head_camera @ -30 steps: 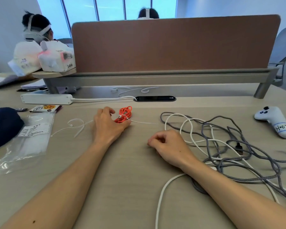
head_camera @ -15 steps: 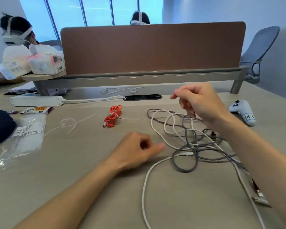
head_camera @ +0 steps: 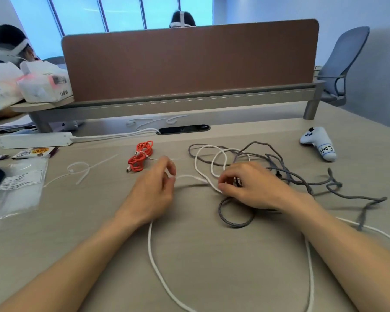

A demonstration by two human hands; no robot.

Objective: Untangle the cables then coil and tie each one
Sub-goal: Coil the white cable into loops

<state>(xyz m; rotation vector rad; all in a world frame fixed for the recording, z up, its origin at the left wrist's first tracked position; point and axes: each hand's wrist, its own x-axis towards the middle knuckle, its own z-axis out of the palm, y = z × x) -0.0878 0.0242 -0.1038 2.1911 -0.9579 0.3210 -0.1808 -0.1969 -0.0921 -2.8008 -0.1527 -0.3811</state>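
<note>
The white cable (head_camera: 153, 262) is held by both hands just above the bench (head_camera: 212, 278). It is pinched between the thumb and curled fingers (head_camera: 169, 168) of the left hand (head_camera: 152, 197). A short stretch of it is drawn across to the right hand (head_camera: 257, 188), whose fingers are curled down and closed on it at the edge of the tangle. From under the left wrist the rest of the white cable is laid out in a wide loop toward the near edge, passing under the right forearm. Further loops of it are interlaced with the grey braided cable (head_camera: 234, 224), which is spread in a loose heap beneath and beyond the right hand. The orange cable (head_camera: 141, 156), already coiled and tied, is set apart just beyond the left hand. Loose zip ties (head_camera: 80, 171) are seen further left, beside a clear plastic bag (head_camera: 16, 190). A white power strip (head_camera: 34, 139) and a white game controller (head_camera: 319, 143) are placed toward the back.
</note>
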